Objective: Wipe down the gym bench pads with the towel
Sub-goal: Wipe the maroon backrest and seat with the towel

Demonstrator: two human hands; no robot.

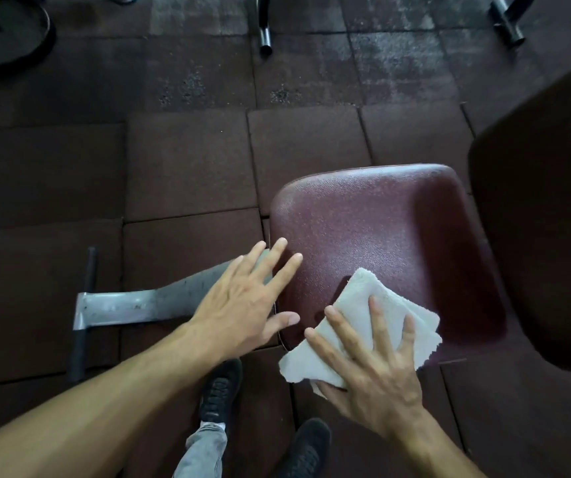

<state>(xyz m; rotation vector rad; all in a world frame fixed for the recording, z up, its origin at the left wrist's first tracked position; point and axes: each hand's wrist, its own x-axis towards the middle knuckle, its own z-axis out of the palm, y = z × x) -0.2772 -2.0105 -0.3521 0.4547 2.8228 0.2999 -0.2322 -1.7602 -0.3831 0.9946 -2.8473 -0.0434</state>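
Note:
The dark red seat pad (380, 232) of the gym bench lies in the middle right of the view. A folded white towel (356, 298) lies on its near corner. My right hand (377, 360) presses flat on the towel with its fingers spread straight. My left hand (246, 298) is open with straight fingers, its fingertips at the pad's left edge. A second, darker back pad (546, 219) rises at the right edge, partly cut off by the frame.
The bench's grey metal foot (129, 305) with a black crossbar (84, 315) lies on the rubber floor tiles at the left. A weight plate (4, 32) sits far left. Metal legs (265, 29) stand at the top. My shoes (222, 391) are below the pad.

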